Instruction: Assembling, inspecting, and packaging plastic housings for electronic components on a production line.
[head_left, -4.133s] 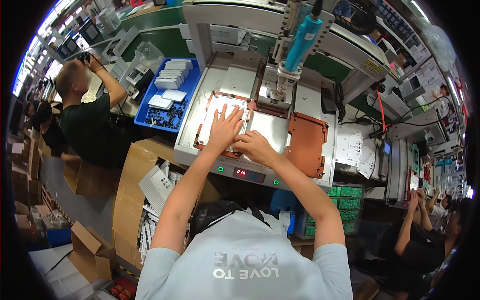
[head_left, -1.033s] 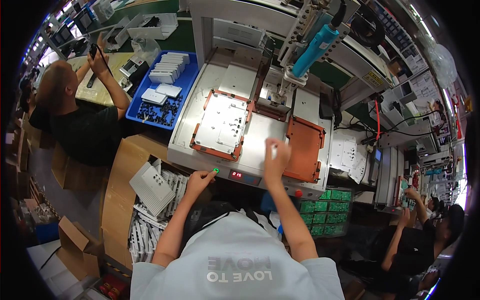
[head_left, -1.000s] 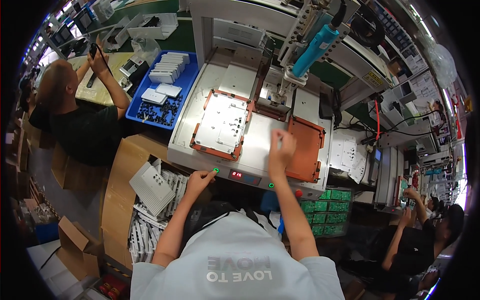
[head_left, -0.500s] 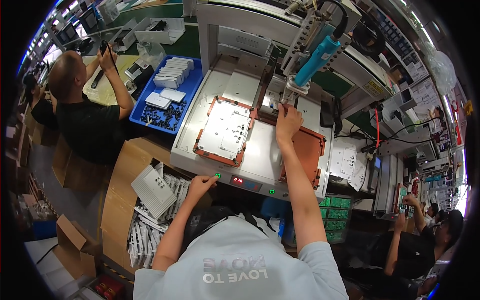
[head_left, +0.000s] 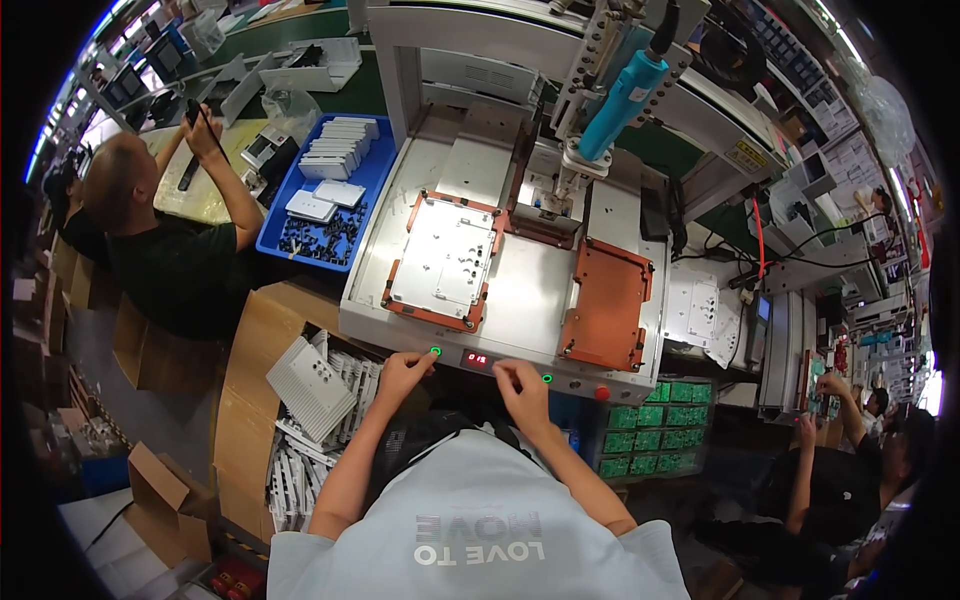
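Green-lit round button [head_left: 435, 351] left of the red-digit display [head_left: 478, 359] is touched or nearly touched by the nearer, half-open, seemingly empty left hand [head_left: 403, 378], the curled right hand [head_left: 524, 391], contents untellable, being held at the display's right, with a white rectangular plate [head_left: 440, 250] laid lengthwise away behind.

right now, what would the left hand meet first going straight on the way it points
The left hand would likely meet the left green-lit button first; whether they touch is unclear.
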